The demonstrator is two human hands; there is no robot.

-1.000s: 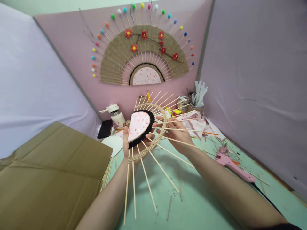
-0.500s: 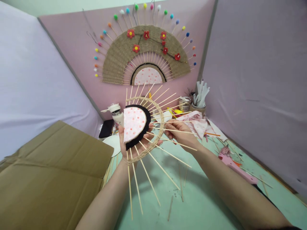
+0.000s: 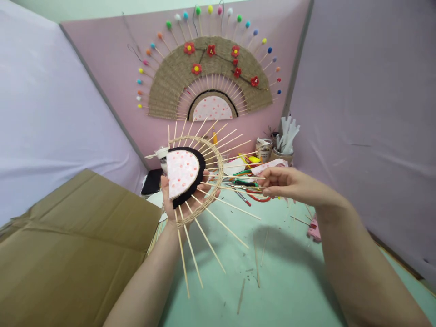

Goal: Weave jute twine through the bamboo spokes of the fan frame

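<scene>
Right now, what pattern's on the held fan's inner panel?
Panel: reddish dots on pale pink, best in head view.

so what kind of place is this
Likely a craft workspace: a decorated fan against a pink panel, thin sticks loose on the green table, and the left hand holding a half-round stick frame.

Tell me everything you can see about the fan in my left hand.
The fan is half-round, its straight edge facing left. A white, fabric-like patch with pinkish-red dots sits inside a black band. Thin, wood-like sticks spread outward with bare tips, crossed by a narrow arc of tan cord. Your left hand supports it from below and behind, above the green table. Your right hand is at the right-hand tips; contact is unclear.
</scene>
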